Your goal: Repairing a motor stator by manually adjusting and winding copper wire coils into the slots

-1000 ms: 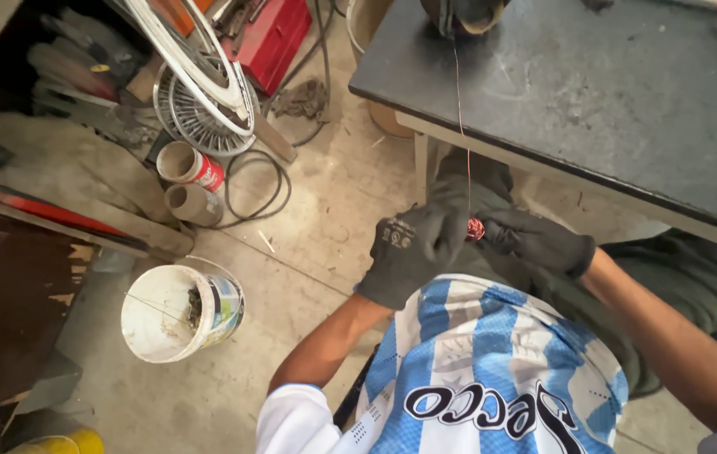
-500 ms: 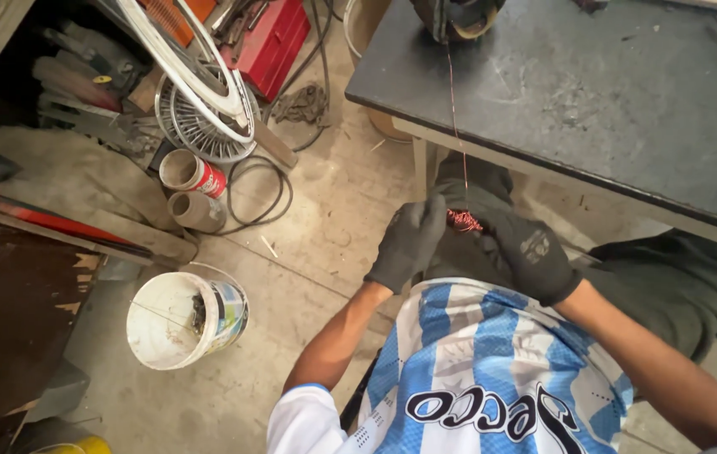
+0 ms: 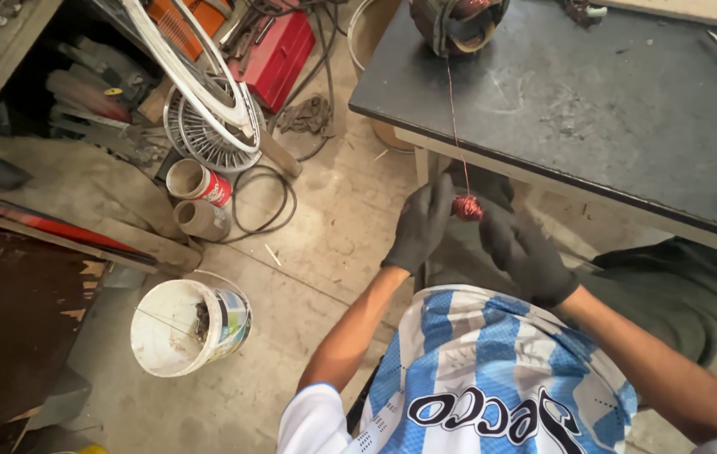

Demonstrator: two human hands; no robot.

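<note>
Both my hands wear dark gloves and meet in front of my chest, below the edge of a dark worktable [image 3: 627, 126]. Between them is a small ball of reddish copper wire [image 3: 466, 208]. My left hand [image 3: 422, 223] presses its fingers against the ball's left side. My right hand [image 3: 525, 249] closes on it from the right. A thin strand of wire [image 3: 456, 126] runs taut from the ball up to a round motor winding [image 3: 458, 23] standing at the table's near edge.
A white bucket [image 3: 184, 328] stands on the concrete floor at lower left. Beyond it lie two cans [image 3: 199, 197], a loop of black cable [image 3: 264, 200], a fan grille [image 3: 203, 130], a white rim and a red toolbox [image 3: 279, 55]. Dark boards sit far left.
The view has shifted slightly. My hands have turned around the wire ball, the left one rising beside it, and the ball sits a little higher on the strand.
</note>
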